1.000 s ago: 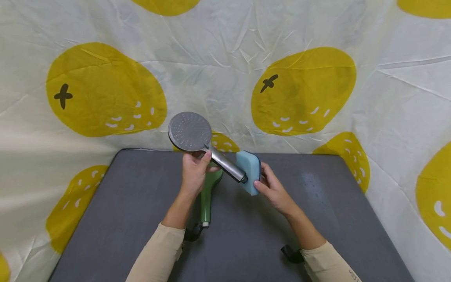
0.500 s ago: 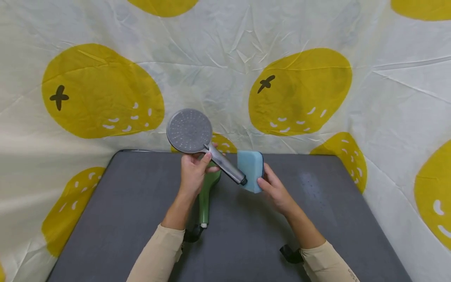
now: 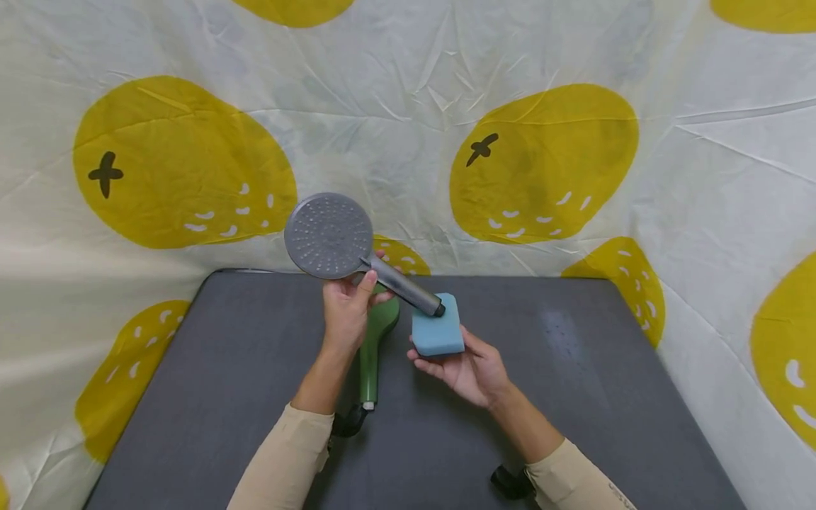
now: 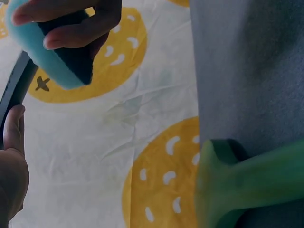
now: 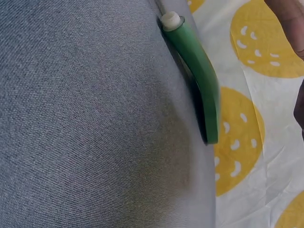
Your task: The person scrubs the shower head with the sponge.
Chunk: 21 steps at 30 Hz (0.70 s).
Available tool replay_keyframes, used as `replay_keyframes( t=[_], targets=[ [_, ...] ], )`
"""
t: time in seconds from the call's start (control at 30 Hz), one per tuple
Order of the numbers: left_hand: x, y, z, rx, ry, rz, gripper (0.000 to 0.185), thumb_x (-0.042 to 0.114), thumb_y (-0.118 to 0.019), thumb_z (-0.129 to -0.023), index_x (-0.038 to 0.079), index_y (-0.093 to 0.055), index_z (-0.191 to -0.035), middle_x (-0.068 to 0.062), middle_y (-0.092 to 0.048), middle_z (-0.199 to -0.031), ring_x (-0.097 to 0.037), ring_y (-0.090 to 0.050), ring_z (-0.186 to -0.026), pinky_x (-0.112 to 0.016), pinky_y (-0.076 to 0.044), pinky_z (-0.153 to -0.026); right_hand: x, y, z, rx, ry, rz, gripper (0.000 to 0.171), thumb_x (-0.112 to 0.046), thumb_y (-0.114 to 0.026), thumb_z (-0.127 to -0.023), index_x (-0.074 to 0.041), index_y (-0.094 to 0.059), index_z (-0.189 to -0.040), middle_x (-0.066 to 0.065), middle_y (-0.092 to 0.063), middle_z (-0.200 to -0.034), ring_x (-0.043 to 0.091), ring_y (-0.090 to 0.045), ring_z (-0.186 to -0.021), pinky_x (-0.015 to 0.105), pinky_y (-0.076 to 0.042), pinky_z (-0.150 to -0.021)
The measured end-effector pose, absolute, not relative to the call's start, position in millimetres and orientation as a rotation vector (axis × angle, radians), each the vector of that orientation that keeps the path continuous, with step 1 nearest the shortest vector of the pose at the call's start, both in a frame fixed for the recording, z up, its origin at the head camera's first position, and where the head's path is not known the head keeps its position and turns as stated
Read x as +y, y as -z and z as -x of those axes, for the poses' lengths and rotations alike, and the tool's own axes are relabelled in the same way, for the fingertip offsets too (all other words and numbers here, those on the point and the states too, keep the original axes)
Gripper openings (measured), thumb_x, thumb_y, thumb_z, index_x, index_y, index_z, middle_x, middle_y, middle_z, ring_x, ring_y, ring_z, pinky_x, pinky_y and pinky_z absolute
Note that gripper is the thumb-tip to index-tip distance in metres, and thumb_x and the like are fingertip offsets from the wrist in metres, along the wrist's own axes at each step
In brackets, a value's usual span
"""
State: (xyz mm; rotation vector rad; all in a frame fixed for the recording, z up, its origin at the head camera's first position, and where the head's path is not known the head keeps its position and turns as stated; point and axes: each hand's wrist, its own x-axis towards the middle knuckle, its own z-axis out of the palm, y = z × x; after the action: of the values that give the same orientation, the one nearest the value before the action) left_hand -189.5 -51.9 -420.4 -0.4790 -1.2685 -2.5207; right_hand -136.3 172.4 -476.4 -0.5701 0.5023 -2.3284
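Note:
A grey shower head point(image 3: 329, 236) is held up over the table, its nozzle face toward the head camera. My left hand point(image 3: 345, 316) grips it at the neck, thumb along the handle point(image 3: 404, 287). Below the handle's black-tipped end, my right hand point(image 3: 477, 370) holds a light blue sponge point(image 3: 437, 334) from underneath, palm turned up. The handle's tip overlaps the sponge's blue face. In the left wrist view the sponge point(image 4: 45, 52) shows a dark backing, with right-hand fingers point(image 4: 80, 28) curled against it. Only part of the right hand point(image 5: 290, 23) enters the right wrist view.
A green shower head point(image 3: 376, 340) lies on the dark grey table point(image 3: 274, 340), partly behind my left hand and forearm. Behind the table hangs a pale cloth point(image 3: 376, 142) with yellow fruit prints. A faint whitish mark point(image 3: 564, 333) shows on the table's right side.
My right hand has turned palm up and moved left and down, bringing the sponge flatter beneath the handle's end. The grey shower head has shifted slightly left and up with my left hand.

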Motion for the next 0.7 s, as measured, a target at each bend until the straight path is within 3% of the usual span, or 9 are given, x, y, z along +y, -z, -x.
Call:
replay_keyframes(
  t=[0.17,0.23,0.37,0.47,0.57,0.7],
  targets=[
    [-51,419,192,-1.237,2.48,0.433,0.051,-0.016,-0.052,-0.099,-0.004,-0.042,-0.147,-0.018,-0.067,-0.121,-0.027,-0.078,-0.095,-0.033,-0.065,-0.067,170,471,134,0.729,2.418,0.526,0.055,-0.026,-0.03,-0.115,-0.023,-0.007,-0.164,0.018,-0.04,-0.154,0.042,-0.058,-0.132,0.046,-0.049,-0.113],
    [-50,418,192,-1.223,2.463,0.395,0.05,-0.016,-0.053,-0.098,-0.005,-0.044,-0.145,-0.019,-0.067,-0.119,-0.027,-0.078,-0.093,-0.033,-0.065,-0.066,167,469,135,0.979,2.483,0.512,0.061,-0.021,-0.036,-0.113,-0.022,-0.001,-0.164,0.014,-0.032,-0.159,0.033,-0.059,-0.131,0.042,-0.052,-0.11],
    [-48,418,192,-1.218,2.438,0.302,0.045,-0.016,-0.055,-0.097,-0.006,-0.049,-0.14,-0.014,-0.07,-0.113,-0.022,-0.076,-0.092,-0.032,-0.064,-0.062,161,467,138,1.814,2.499,0.472,0.077,0.0,-0.055,-0.104,-0.014,-0.009,-0.163,0.015,-0.03,-0.155,0.013,-0.057,-0.128,0.026,-0.055,-0.1],
    [-45,418,192,-1.247,2.425,0.255,0.042,-0.014,-0.057,-0.097,-0.004,-0.049,-0.136,-0.01,-0.07,-0.11,-0.019,-0.073,-0.095,-0.033,-0.064,-0.06,162,466,141,2.509,2.293,0.526,0.089,0.009,-0.072,-0.09,-0.008,-0.021,-0.161,0.02,-0.039,-0.145,0.014,-0.055,-0.125,0.018,-0.052,-0.097],
    [-43,418,193,-1.277,2.406,0.213,0.042,-0.012,-0.057,-0.098,-0.004,-0.046,-0.137,-0.01,-0.066,-0.111,-0.019,-0.071,-0.095,-0.034,-0.064,-0.06,168,463,145,3.048,1.962,0.733,0.089,-0.001,-0.083,-0.085,-0.006,-0.032,-0.158,0.024,-0.041,-0.139,0.026,-0.054,-0.122,0.026,-0.052,-0.098],
    [-41,417,195,-1.281,2.396,0.114,0.046,-0.01,-0.058,-0.098,-0.002,-0.039,-0.14,-0.01,-0.057,-0.113,-0.018,-0.066,-0.095,-0.035,-0.064,-0.059,176,459,150,3.429,1.535,1.09,0.064,-0.028,-0.074,-0.096,-0.003,-0.043,-0.147,0.03,-0.041,-0.137,0.041,-0.054,-0.117,0.048,-0.055,-0.09]
  ],
)
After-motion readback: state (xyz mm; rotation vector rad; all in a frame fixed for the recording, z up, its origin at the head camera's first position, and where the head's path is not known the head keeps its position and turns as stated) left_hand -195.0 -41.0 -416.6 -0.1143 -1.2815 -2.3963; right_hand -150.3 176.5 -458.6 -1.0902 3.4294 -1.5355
